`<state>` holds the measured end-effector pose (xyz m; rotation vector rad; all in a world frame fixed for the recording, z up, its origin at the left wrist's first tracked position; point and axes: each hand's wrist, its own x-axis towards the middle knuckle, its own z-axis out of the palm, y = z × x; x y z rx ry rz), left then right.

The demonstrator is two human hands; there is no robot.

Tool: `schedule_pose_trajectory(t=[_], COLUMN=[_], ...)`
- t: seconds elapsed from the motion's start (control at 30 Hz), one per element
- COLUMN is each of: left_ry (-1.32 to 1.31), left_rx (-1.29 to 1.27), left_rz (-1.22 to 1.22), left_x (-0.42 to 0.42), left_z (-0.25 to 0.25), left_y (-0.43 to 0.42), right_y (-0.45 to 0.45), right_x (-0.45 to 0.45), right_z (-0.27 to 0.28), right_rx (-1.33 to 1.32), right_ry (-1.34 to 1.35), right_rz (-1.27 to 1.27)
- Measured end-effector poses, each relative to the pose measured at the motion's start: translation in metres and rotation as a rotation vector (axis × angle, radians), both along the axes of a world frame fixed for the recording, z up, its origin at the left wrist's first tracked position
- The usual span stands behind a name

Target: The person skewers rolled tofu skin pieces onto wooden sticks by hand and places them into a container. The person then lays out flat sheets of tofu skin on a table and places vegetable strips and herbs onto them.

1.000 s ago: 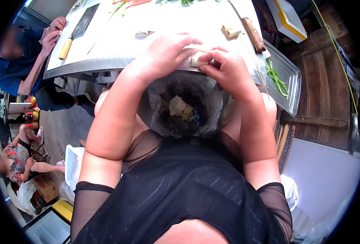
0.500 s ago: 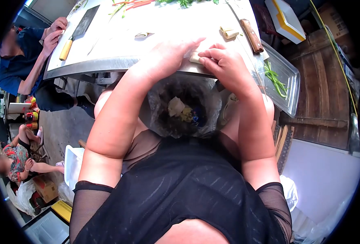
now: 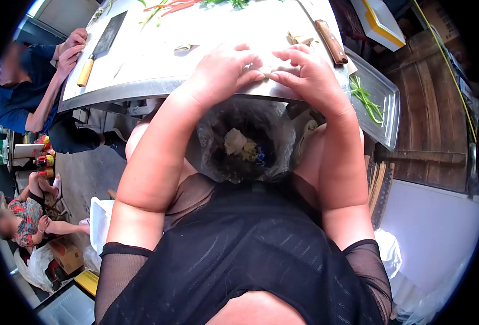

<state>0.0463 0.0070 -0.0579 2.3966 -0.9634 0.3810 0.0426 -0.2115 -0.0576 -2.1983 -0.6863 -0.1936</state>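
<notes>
Both of my hands are at the near edge of the white table (image 3: pixel 147 59). My left hand (image 3: pixel 226 73) and my right hand (image 3: pixel 310 76) face each other, thumbs nearly meeting, with the fingers closed on a small pale roll (image 3: pixel 266 71) between them. The hands cover most of that roll. Beyond my right hand lie more pale rolls (image 3: pixel 300 38), beside a wooden-handled knife (image 3: pixel 331 42). Another pale roll (image 3: pixel 185 48) rests beyond my left hand. Red strips (image 3: pixel 180 7) and green leaves (image 3: pixel 226 2) are at the far side.
A cleaver (image 3: pixel 109 33) lies at the table's left, near a co-worker's hands (image 3: pixel 73 49). Below the table edge hangs a lined waste bin (image 3: pixel 207 132). A metal tray (image 3: pixel 388 103) with green strips (image 3: pixel 365 100) stands at right. Another person (image 3: pixel 28 214) sits at lower left.
My left fingers have curled in toward the small roll, and my right hand's fingers have lifted and spread a little from it. The view has shifted slightly.
</notes>
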Motion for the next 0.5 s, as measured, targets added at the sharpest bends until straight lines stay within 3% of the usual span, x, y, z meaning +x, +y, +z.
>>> schedule_pose_trajectory(t=[0.03, 0.17, 0.3, 0.37, 0.5], left_ry=[-0.022, -0.077, -0.071, -0.005, 0.101], left_rx=[0.017, 0.063, 0.056, -0.165, -0.137], left_rz=[0.003, -0.022, -0.060, 0.005, 0.034], left_x=[0.002, 0.007, 0.013, 0.012, 0.010], left_z=[-0.001, 0.003, 0.000, 0.001, 0.002], left_y=[0.000, -0.001, 0.002, 0.000, 0.000], right_y=[-0.001, 0.011, 0.014, 0.013, 0.015], right_x=[0.000, 0.000, 0.001, 0.004, 0.017], right_z=[0.002, 0.000, -0.002, -0.004, -0.016], right_rx=[0.093, -0.074, -0.077, -0.081, -0.118], right_ry=[0.074, -0.143, -0.113, -0.142, -0.228], right_rz=[-0.015, 0.025, 0.024, 0.009, -0.079])
